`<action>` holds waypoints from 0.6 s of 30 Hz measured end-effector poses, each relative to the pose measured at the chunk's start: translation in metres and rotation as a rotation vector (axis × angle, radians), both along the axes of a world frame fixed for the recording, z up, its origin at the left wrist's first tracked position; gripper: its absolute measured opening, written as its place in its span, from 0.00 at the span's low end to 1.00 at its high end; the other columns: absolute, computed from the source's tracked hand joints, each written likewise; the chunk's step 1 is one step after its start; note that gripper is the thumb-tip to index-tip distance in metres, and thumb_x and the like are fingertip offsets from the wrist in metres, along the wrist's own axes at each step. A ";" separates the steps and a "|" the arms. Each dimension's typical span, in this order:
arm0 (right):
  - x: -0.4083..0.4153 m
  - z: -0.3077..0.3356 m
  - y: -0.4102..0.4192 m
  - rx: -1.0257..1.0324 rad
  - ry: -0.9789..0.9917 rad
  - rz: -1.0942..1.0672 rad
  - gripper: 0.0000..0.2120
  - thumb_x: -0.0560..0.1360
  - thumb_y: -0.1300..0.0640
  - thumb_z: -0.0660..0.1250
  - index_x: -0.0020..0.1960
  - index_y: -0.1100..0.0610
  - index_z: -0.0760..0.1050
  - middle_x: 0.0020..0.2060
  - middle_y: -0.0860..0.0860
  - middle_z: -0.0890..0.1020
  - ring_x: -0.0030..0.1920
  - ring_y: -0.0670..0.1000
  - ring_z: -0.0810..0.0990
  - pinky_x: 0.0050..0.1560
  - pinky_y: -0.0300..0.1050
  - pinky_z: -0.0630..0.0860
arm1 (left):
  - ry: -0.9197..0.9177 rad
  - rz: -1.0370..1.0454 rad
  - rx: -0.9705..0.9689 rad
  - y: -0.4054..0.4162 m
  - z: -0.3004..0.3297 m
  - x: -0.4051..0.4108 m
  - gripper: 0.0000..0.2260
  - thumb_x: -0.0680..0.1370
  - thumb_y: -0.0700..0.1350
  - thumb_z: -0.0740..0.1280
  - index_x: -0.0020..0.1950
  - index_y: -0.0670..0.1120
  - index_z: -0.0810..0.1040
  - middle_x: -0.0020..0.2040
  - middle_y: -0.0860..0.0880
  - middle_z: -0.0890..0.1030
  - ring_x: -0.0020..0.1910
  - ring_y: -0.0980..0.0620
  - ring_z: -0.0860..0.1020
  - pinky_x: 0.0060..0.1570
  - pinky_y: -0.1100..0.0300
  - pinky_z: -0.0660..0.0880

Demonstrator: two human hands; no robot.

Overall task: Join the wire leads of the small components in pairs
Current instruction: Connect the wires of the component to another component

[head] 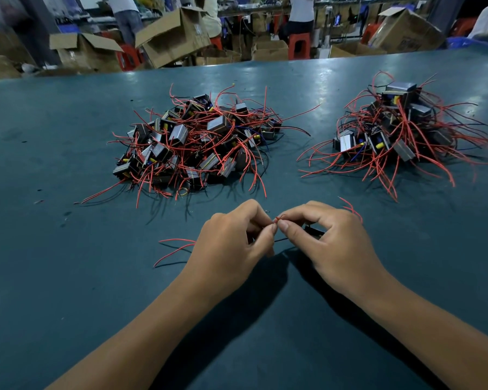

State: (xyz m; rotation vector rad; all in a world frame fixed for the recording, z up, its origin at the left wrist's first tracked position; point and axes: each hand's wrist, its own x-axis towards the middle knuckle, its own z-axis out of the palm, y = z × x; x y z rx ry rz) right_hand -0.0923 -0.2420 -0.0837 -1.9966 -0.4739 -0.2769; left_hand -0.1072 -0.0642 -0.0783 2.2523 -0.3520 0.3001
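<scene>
Left hand [231,237] and right hand [330,235] pinch red wire ends [278,219] together above the table [68,277]

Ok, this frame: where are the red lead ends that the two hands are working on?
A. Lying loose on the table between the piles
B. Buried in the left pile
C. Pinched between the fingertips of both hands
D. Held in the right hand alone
C: the left hand and right hand meet fingertip to fingertip, pinching the red lead ends above the table.
</scene>
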 end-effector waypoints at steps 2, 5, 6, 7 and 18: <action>0.000 0.000 -0.001 0.023 0.015 0.000 0.03 0.75 0.58 0.73 0.45 0.51 0.84 0.39 0.45 0.83 0.45 0.45 0.81 0.48 0.38 0.74 | 0.001 0.000 -0.021 -0.001 -0.001 -0.001 0.06 0.79 0.45 0.70 0.43 0.49 0.76 0.32 0.59 0.83 0.29 0.60 0.79 0.31 0.68 0.68; 0.000 0.001 -0.001 0.035 0.023 -0.001 0.03 0.75 0.57 0.72 0.45 0.50 0.84 0.39 0.45 0.83 0.44 0.45 0.81 0.47 0.36 0.74 | 0.004 0.002 -0.045 -0.001 -0.001 -0.001 0.07 0.80 0.44 0.69 0.43 0.49 0.75 0.32 0.59 0.83 0.25 0.61 0.75 0.28 0.72 0.62; 0.001 0.001 0.000 0.033 0.023 0.000 0.03 0.75 0.57 0.72 0.45 0.50 0.84 0.39 0.45 0.83 0.44 0.46 0.81 0.47 0.36 0.74 | 0.007 0.000 -0.060 -0.001 -0.001 -0.001 0.07 0.80 0.44 0.69 0.42 0.49 0.75 0.31 0.58 0.83 0.25 0.61 0.74 0.28 0.73 0.62; 0.000 0.000 0.000 0.034 0.024 0.000 0.03 0.75 0.58 0.72 0.45 0.50 0.84 0.39 0.45 0.84 0.44 0.46 0.81 0.47 0.37 0.74 | 0.009 -0.001 -0.075 -0.001 -0.001 -0.001 0.07 0.80 0.44 0.69 0.42 0.49 0.76 0.31 0.58 0.83 0.24 0.62 0.74 0.27 0.73 0.62; 0.000 0.001 0.000 0.065 0.054 0.004 0.03 0.74 0.57 0.73 0.44 0.50 0.84 0.38 0.45 0.83 0.43 0.47 0.81 0.46 0.38 0.74 | 0.000 0.004 -0.058 -0.002 -0.001 -0.002 0.07 0.79 0.43 0.70 0.42 0.48 0.76 0.30 0.57 0.82 0.23 0.62 0.73 0.27 0.73 0.62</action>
